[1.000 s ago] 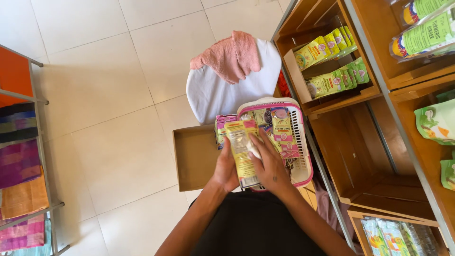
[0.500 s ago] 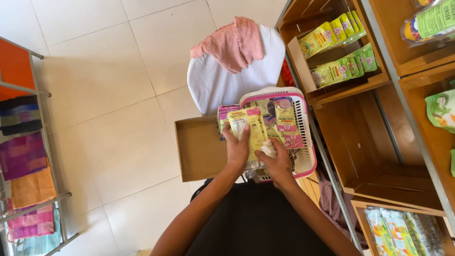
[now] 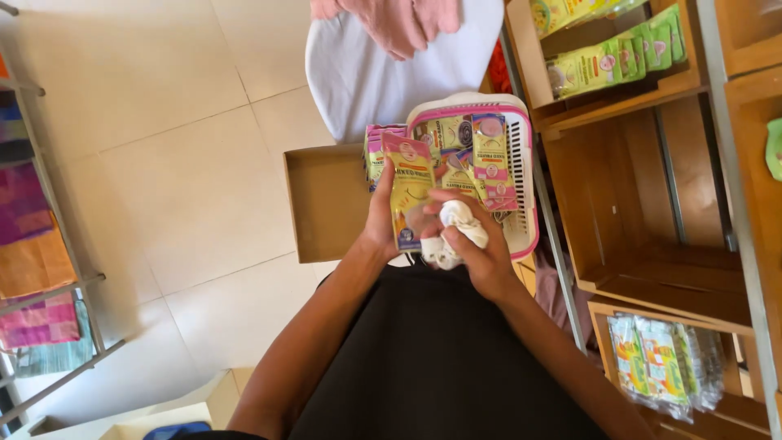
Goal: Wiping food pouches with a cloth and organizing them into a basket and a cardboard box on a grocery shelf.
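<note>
My left hand [image 3: 380, 222] holds a yellow and pink packet [image 3: 410, 189] upright in front of me. My right hand [image 3: 476, 248] grips a crumpled white cloth [image 3: 456, 231] and presses it against the lower front of that packet. Just beyond the hands a pink and white plastic basket [image 3: 524, 195] holds several more packets of the same kind [image 3: 487, 159]. An open brown cardboard box [image 3: 326, 204] lies to the left of the basket.
A wooden shelf unit [image 3: 643, 187] stands on the right, with green and yellow packets [image 3: 607, 65] on its upper shelf and bagged goods [image 3: 660, 367] lower down. A white seat with pink cloth [image 3: 391, 49] is ahead. A rack of folded coloured fabrics [image 3: 32, 253] stands left.
The head view has tilted down and closer. The white cloth in my right hand has moved onto the front of the packet, which my left hand now holds more upright.
</note>
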